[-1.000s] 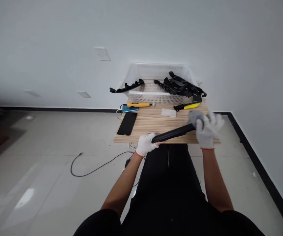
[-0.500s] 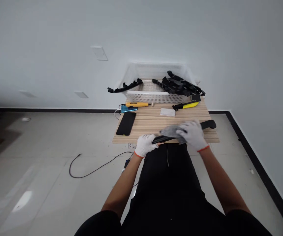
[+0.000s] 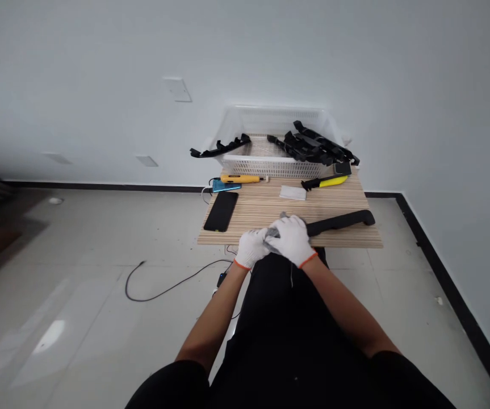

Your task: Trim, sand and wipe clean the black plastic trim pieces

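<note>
A long black plastic strip with a hooked end [image 3: 342, 220] lies slantwise over the front of the small table. My left hand [image 3: 251, 248], in a white knit glove, is closed round its left end. My right hand [image 3: 292, 241], gloved too, presses a grey cloth [image 3: 273, 233] round the strip close beside the left hand. Most of the cloth and the strip's left part are hidden under the gloves. The strip's right half shows bare, reaching toward the table's right edge.
On the wood-striped table [image 3: 257, 210] lie a phone [image 3: 221, 211], a yellow tool [image 3: 240, 179], a blue object [image 3: 226, 186], a white folded cloth [image 3: 293, 193] and a black-and-yellow tool [image 3: 333, 182]. Behind, a white basket [image 3: 270, 166] holds several black strips [image 3: 313, 146]. A cable [image 3: 159, 296] lies on the floor.
My right hand has slid left along the strip with the grey cloth, up to my left hand. More of the strip's right part now shows. The view has shifted slightly.
</note>
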{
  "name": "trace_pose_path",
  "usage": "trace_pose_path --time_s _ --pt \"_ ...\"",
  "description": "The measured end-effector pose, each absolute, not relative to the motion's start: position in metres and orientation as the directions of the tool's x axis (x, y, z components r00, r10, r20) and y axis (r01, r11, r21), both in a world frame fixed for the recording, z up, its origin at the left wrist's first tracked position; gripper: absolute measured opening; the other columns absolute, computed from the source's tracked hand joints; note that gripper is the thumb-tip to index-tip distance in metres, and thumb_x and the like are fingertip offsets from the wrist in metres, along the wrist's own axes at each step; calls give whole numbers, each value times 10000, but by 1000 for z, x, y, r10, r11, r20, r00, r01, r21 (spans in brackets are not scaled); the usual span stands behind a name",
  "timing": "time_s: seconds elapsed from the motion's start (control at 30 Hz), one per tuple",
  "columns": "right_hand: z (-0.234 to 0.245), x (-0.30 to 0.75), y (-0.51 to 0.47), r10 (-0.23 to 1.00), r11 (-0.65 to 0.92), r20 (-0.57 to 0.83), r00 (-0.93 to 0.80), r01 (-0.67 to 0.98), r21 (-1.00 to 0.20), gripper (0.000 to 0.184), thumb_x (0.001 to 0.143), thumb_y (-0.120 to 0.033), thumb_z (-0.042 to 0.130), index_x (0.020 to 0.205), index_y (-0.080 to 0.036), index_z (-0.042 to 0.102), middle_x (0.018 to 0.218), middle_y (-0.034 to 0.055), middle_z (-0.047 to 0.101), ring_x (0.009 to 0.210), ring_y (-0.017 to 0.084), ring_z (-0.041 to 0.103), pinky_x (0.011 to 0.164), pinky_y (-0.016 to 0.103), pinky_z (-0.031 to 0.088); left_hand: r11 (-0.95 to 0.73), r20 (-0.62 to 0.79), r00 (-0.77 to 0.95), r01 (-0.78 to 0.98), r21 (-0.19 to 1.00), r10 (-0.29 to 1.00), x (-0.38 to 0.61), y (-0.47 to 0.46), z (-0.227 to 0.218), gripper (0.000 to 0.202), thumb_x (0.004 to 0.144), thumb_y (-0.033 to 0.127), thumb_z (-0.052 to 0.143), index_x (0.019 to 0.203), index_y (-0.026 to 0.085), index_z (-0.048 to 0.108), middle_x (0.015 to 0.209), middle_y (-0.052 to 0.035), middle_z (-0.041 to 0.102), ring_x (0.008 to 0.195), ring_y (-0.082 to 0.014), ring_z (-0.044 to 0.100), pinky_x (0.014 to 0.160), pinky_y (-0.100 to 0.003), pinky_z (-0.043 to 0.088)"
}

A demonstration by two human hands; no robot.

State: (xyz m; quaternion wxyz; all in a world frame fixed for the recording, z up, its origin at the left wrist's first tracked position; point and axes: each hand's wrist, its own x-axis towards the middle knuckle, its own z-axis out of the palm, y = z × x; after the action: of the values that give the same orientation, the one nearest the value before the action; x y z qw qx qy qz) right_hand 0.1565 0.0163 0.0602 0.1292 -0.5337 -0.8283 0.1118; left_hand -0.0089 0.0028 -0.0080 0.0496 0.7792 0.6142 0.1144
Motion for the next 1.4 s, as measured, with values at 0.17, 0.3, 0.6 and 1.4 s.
trace_pose_path --time_s 0.17,0.3,0.6,1.4 --pt "62 156 23 917 387 58 -394 847 -364 391 890 -569 720 1137 -268 753 1113 59 748 1095 257 618 1096 401 334 -209 105 190 953 219 976 -11 2 -7 310 816 452 681 934 169 724 857 -118 772 868 -307 746 759 -351 483" --pt "68 232 47 961 270 28 -274 918 -290 454 868 -624 720 1142 -263 761 1142 74 751 1123 280 609 1039 408 372 -172 73 161 966 191 984 -18 0 -3 416 835 602 680 901 193 721 822 -114 760 851 -306 742 702 -336 450" --pt "74 338 73 996 -19 -91 5 988 -153 553 901 -696 623 1174 -228 734 1190 129 715 1081 305 637 875 378 425 -131 26 129 965 226 991 -21 3 11 426 866 627 659 967 222 751 809 -90 763 835 -286 740 679 -316 415" --pt "76 339 67 994 -81 -89 64 976 -203 556 900 -707 605 1178 -256 774 1143 124 745 1052 304 663 866 386 432 -161 1 162 979 129 987 -30 23 17 450 890 628 643 1057 225 752 902 -114 785 894 -321 745 687 -346 408"
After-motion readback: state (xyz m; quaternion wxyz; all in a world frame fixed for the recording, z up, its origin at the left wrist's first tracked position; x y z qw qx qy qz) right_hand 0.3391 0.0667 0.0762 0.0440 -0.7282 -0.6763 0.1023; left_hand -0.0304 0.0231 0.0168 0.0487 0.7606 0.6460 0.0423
